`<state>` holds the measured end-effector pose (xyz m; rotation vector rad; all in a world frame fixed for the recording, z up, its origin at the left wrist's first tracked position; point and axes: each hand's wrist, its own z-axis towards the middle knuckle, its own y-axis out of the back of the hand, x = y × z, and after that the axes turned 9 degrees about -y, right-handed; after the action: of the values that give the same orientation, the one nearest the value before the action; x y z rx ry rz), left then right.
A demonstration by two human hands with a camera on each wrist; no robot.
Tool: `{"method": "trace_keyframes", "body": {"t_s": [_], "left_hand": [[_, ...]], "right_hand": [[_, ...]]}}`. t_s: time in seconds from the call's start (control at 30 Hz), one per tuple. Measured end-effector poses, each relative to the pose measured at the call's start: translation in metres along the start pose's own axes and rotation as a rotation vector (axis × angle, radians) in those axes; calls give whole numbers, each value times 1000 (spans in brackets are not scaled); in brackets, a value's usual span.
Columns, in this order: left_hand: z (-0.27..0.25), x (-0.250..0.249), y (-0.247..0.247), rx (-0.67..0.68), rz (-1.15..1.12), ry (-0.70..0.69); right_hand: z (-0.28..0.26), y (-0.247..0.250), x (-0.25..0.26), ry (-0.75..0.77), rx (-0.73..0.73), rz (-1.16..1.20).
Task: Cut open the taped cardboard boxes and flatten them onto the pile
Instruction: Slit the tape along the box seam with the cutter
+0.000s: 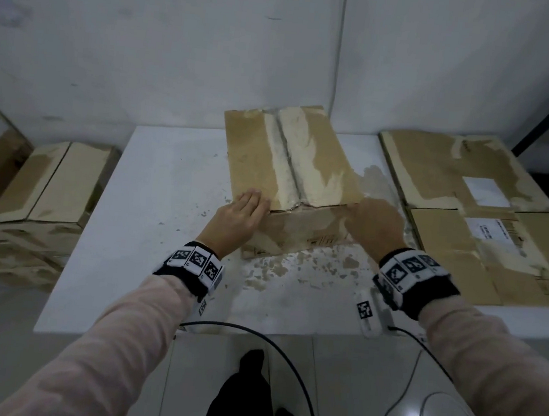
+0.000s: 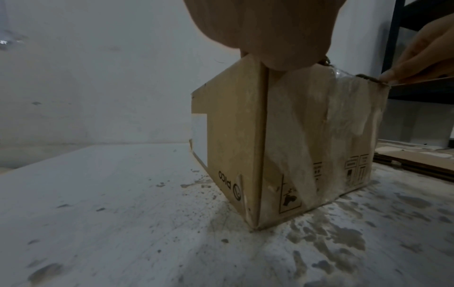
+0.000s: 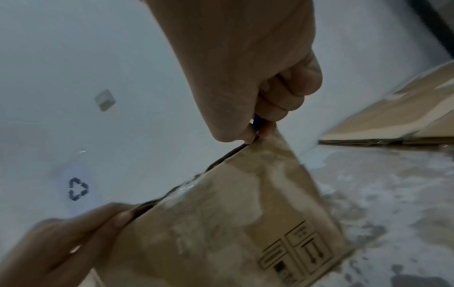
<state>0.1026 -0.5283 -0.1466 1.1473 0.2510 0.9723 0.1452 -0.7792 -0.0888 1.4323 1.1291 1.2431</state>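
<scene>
- Box stands near the centre of the white table, upright, its top seam running from 12 to 6 o'clock under torn, whitish tape.
- My left hand lies at the box's 7 o'clock top corner; fingers straight and close together, flat on the top panel, with the thumb against the near face in the left wrist view.
- My right hand sits at the box's 5 o'clock top corner. In the right wrist view its fingers are curled tight, thumb and fingertips pinched at the corner edge.
- A thin blue sliver shows inside that pinch; I cannot tell what it is.
- A dark gap runs along the near top edge between my two hands, with clear tape lifted at its middle in the left wrist view.
- Near face carries printed handling symbols; the left side face carries a white label and the print "PICO".
- Flattened cardboard pile lies at 3 o'clock on the table, apart from the box, with white labels on its top sheets.
- More closed boxes stand stacked off the table at 9 o'clock.
- Table surface around the box at 6 o'clock is blotched with brownish residue.
</scene>
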Motion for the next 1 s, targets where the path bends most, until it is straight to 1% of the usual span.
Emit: {"method": "trace_keyframes", "body": {"t_s": [0.07,0.13,0.2,0.23,0.3,0.37,0.4,0.43,0.5,0.53,0.57,0.6,0.67,0.73,0.8,0.87,0.93,0.97,1.0], "left_hand": [[-2,1,-3,-1,25,0],[-2,1,-3,0,31,13],[-2,-1,-4,6,19,43],[-2,-2,-3,12,8,60],[-4,-2,-2,45,-21,74],[-7,-1,-4,80,-39,64],[-9,0,-5,90,-35,57],[-10,1,-6,92,-27,45],[-11,6,-7,79,-20,10],[-10,10,-7,87,-28,-7],[-11,16,-6,96,-37,-19],[-13,24,-6,107,-49,-33],[-18,42,-1,113,-57,-34],[-23,59,6,129,-44,28],[-20,73,19,215,-47,178],[-9,82,31,321,-92,360],[9,89,40,516,-112,514],[19,90,42,578,-124,546],[28,88,43,605,-140,564]], "right_hand": [[5,7,-13,-14,29,51],[6,15,-16,-6,70,76],[5,26,-15,-9,88,51],[5,33,-14,-10,74,17],[13,43,-9,19,-21,-45],[26,45,2,96,-106,-24],[35,42,8,141,-106,15],[44,38,12,183,-60,59],[60,28,17,250,101,91],[64,22,17,272,170,55],[64,19,16,285,204,-10],[63,15,15,298,201,-56],[56,10,16,365,98,-122],[46,9,19,449,-29,-126],[34,7,24,528,-89,-38],[16,2,34,603,-85,88],[1,-2,44,659,-69,159],[-2,-2,48,663,-61,208],[1,-2,49,645,-47,264]]}}
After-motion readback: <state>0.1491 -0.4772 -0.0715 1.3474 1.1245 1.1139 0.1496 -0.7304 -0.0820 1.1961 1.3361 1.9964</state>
